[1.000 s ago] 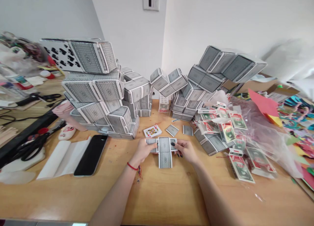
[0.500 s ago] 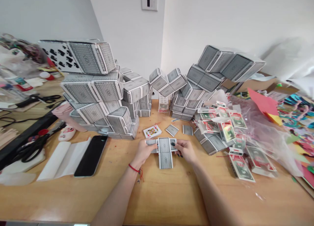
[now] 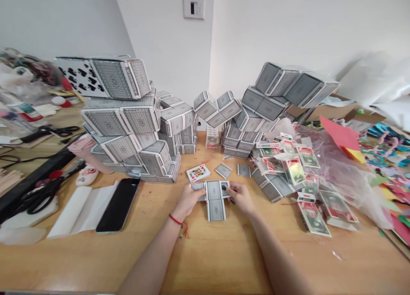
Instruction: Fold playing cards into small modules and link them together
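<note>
Standing beyond the held cards [image 3: 214, 196], stacked blocks [image 3: 140, 122] flank loose cards [image 3: 223, 170].

Both forearms [image 3: 153, 256] reach in from the near side, left hand [image 3: 186, 199] and right hand [image 3: 241, 196] pinched, turned inward.

phone [image 3: 118, 205] left of cards [image 3: 215, 201], card packs [image 3: 294, 171] right

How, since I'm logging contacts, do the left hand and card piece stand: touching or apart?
Touching: the head view shows the left hand holding the card piece, thumb on top.
</note>
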Action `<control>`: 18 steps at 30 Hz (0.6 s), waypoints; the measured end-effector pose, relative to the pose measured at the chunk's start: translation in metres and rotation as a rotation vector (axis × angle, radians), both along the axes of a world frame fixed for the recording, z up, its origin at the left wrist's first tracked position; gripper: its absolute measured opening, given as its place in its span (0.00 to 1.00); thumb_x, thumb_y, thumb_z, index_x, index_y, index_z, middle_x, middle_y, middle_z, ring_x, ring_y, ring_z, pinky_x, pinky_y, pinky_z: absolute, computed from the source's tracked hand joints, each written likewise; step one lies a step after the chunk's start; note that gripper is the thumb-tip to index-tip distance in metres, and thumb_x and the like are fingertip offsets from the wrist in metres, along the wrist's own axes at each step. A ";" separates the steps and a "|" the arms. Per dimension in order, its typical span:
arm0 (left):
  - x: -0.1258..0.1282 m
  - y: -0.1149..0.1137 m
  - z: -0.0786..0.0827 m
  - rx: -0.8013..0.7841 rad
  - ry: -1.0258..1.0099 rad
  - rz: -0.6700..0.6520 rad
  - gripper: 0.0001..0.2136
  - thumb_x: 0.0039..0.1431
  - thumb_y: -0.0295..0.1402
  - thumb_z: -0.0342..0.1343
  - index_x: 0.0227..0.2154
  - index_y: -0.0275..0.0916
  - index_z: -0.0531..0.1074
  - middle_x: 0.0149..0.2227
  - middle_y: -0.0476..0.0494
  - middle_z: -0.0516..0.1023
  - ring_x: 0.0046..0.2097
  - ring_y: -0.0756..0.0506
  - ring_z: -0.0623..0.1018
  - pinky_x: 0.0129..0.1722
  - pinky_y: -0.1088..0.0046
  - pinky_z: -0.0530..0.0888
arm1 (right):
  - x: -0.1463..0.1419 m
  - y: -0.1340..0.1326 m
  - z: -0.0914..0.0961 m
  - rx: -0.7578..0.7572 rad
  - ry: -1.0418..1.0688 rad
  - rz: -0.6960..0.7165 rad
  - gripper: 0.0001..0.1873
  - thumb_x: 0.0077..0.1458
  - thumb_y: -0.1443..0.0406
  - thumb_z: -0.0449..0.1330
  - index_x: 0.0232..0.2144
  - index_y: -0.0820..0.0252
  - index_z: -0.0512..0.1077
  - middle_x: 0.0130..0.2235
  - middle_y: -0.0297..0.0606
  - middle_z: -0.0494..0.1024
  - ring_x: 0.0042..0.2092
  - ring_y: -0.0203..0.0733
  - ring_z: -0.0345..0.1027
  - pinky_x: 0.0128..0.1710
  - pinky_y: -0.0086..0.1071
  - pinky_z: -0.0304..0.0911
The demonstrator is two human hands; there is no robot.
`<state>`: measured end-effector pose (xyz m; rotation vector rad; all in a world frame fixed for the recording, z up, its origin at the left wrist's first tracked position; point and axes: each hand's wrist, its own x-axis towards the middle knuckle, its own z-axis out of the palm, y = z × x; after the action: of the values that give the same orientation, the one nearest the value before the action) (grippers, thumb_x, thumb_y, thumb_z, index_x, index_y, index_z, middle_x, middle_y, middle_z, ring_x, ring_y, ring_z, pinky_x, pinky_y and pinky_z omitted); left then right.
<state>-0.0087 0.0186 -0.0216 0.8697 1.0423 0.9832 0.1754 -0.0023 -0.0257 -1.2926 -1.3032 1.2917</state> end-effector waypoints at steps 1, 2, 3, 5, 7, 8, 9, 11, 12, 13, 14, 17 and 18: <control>0.000 0.000 -0.001 0.013 0.012 0.009 0.13 0.33 0.28 0.63 0.28 0.31 0.75 0.30 0.42 0.78 0.32 0.46 0.75 0.33 0.71 0.71 | 0.000 0.000 -0.001 0.001 0.003 -0.006 0.18 0.44 0.53 0.57 0.17 0.61 0.63 0.13 0.29 0.64 0.15 0.30 0.53 0.15 0.25 0.46; 0.000 0.000 -0.001 0.021 0.021 0.013 0.13 0.33 0.28 0.63 0.28 0.31 0.75 0.29 0.42 0.78 0.31 0.46 0.75 0.33 0.71 0.71 | 0.001 0.000 -0.001 0.000 0.005 -0.011 0.18 0.44 0.54 0.57 0.16 0.61 0.63 0.13 0.29 0.64 0.15 0.30 0.53 0.15 0.25 0.46; 0.000 0.000 -0.002 0.025 0.026 0.014 0.13 0.33 0.27 0.62 0.28 0.31 0.75 0.29 0.42 0.78 0.31 0.46 0.75 0.33 0.71 0.71 | 0.001 0.000 -0.002 -0.003 0.005 -0.016 0.17 0.44 0.54 0.57 0.16 0.61 0.63 0.13 0.29 0.64 0.15 0.30 0.53 0.14 0.25 0.46; 0.000 0.000 -0.001 0.022 0.030 0.020 0.12 0.33 0.27 0.62 0.27 0.31 0.75 0.28 0.43 0.78 0.30 0.47 0.75 0.32 0.72 0.71 | 0.002 0.000 -0.003 -0.010 0.001 -0.028 0.17 0.45 0.55 0.57 0.16 0.61 0.63 0.13 0.29 0.64 0.14 0.30 0.52 0.14 0.25 0.45; 0.002 -0.001 0.000 0.015 0.034 0.036 0.13 0.32 0.26 0.62 0.28 0.32 0.75 0.29 0.43 0.78 0.29 0.47 0.75 0.31 0.72 0.71 | 0.001 -0.001 -0.003 -0.016 -0.002 -0.042 0.16 0.44 0.55 0.57 0.16 0.61 0.64 0.12 0.29 0.63 0.14 0.29 0.51 0.13 0.25 0.44; 0.003 -0.002 0.000 0.013 0.037 0.041 0.13 0.32 0.25 0.62 0.28 0.32 0.75 0.29 0.43 0.78 0.29 0.48 0.75 0.31 0.73 0.71 | 0.000 -0.001 -0.003 -0.017 0.000 -0.050 0.16 0.44 0.55 0.57 0.16 0.62 0.64 0.12 0.29 0.63 0.13 0.29 0.50 0.13 0.25 0.44; 0.004 -0.002 0.001 0.012 0.042 0.045 0.13 0.32 0.25 0.61 0.27 0.32 0.75 0.28 0.43 0.78 0.28 0.48 0.75 0.30 0.73 0.71 | 0.000 -0.001 -0.003 -0.016 0.006 -0.059 0.16 0.44 0.55 0.57 0.16 0.62 0.65 0.12 0.29 0.63 0.14 0.29 0.51 0.13 0.25 0.44; 0.004 -0.003 0.001 0.014 0.052 0.047 0.12 0.32 0.26 0.62 0.27 0.31 0.75 0.27 0.43 0.78 0.28 0.48 0.74 0.30 0.73 0.71 | -0.002 -0.001 -0.004 -0.014 0.023 -0.078 0.16 0.43 0.56 0.57 0.16 0.62 0.66 0.12 0.30 0.63 0.14 0.30 0.51 0.14 0.25 0.44; 0.004 -0.002 0.001 0.015 0.055 0.048 0.12 0.32 0.26 0.62 0.26 0.31 0.75 0.26 0.44 0.78 0.27 0.48 0.74 0.29 0.73 0.71 | -0.001 -0.001 -0.005 -0.015 0.032 -0.084 0.15 0.42 0.56 0.58 0.16 0.62 0.66 0.12 0.30 0.63 0.14 0.30 0.51 0.14 0.25 0.44; 0.002 -0.002 0.001 0.015 0.055 0.053 0.11 0.32 0.26 0.62 0.26 0.31 0.75 0.26 0.44 0.78 0.27 0.48 0.74 0.29 0.74 0.71 | 0.000 0.000 -0.006 -0.018 0.041 -0.094 0.15 0.42 0.56 0.58 0.16 0.62 0.66 0.12 0.29 0.63 0.15 0.30 0.51 0.14 0.25 0.44; 0.000 -0.001 0.001 0.015 0.052 0.066 0.11 0.32 0.25 0.61 0.25 0.31 0.75 0.26 0.44 0.78 0.27 0.48 0.74 0.28 0.74 0.71 | 0.003 0.001 -0.007 -0.019 0.051 -0.121 0.15 0.41 0.56 0.58 0.16 0.63 0.67 0.13 0.29 0.63 0.15 0.30 0.51 0.14 0.25 0.44; -0.008 0.002 0.000 0.013 0.035 0.146 0.11 0.33 0.26 0.61 0.26 0.32 0.75 0.26 0.45 0.78 0.28 0.48 0.75 0.30 0.73 0.71 | 0.017 0.004 -0.008 0.023 0.089 -0.337 0.15 0.39 0.55 0.60 0.19 0.62 0.67 0.14 0.29 0.63 0.15 0.29 0.49 0.15 0.25 0.43; -0.010 0.003 -0.001 0.017 0.038 0.159 0.11 0.34 0.27 0.61 0.27 0.32 0.75 0.27 0.45 0.78 0.28 0.47 0.75 0.30 0.72 0.71 | 0.022 0.005 -0.008 0.057 0.104 -0.426 0.15 0.39 0.55 0.59 0.20 0.62 0.67 0.14 0.28 0.62 0.16 0.29 0.48 0.15 0.25 0.43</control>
<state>-0.0188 0.0213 -0.0222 0.8315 1.1500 1.1139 0.1975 0.0023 -0.0341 -1.3535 -0.9206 0.9984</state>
